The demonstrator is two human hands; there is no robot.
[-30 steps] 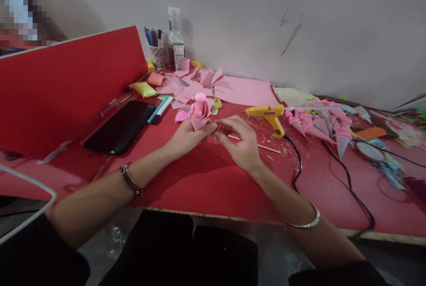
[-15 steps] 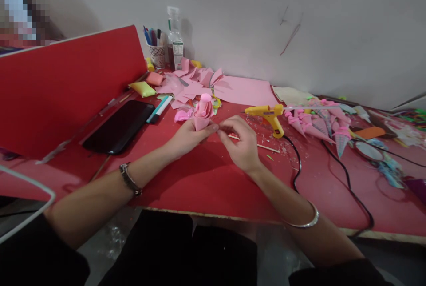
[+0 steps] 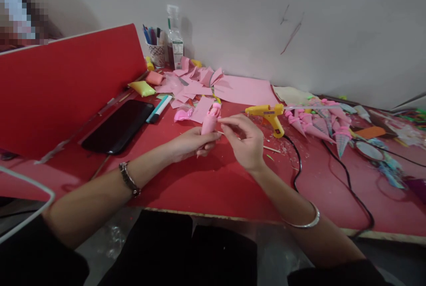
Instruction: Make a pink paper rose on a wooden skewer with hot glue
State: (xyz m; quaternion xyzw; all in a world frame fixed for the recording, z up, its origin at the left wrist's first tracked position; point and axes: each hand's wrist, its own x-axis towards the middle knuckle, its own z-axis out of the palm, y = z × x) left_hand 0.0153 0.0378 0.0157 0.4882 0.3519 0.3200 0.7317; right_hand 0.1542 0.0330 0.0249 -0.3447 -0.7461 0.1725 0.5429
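My left hand (image 3: pixel 190 144) is closed around a pink paper cone (image 3: pixel 208 125), which stands nearly upright with its tip poking out below the fingers. Soft pink clay (image 3: pixel 216 107) sits in the cone's mouth. Close by on the right, my right hand (image 3: pixel 244 139) has its thumb and forefinger drawn together at the cone's upper side; what is between them, if anything, is too small to make out. A thin wooden stick (image 3: pixel 271 148) lies on the table, partly hidden by the right hand. Just behind the cone are a pink clay packet (image 3: pixel 183 115) and a pink paper piece (image 3: pixel 202 109).
A yellow glue gun (image 3: pixel 271 117) with a black cord stands right of my hands. Beyond it lie several finished pink cones (image 3: pixel 319 121). To the left are a black phone (image 3: pixel 118 127), markers (image 3: pixel 159 109) and an upright red board (image 3: pixel 73 86). Paper scraps (image 3: pixel 186 84) cover the back.
The cone has turned in my left hand, now showing its smooth side, and sits slightly lower and to the right. My right fingertips have risen from the left thumb to the cone's side.
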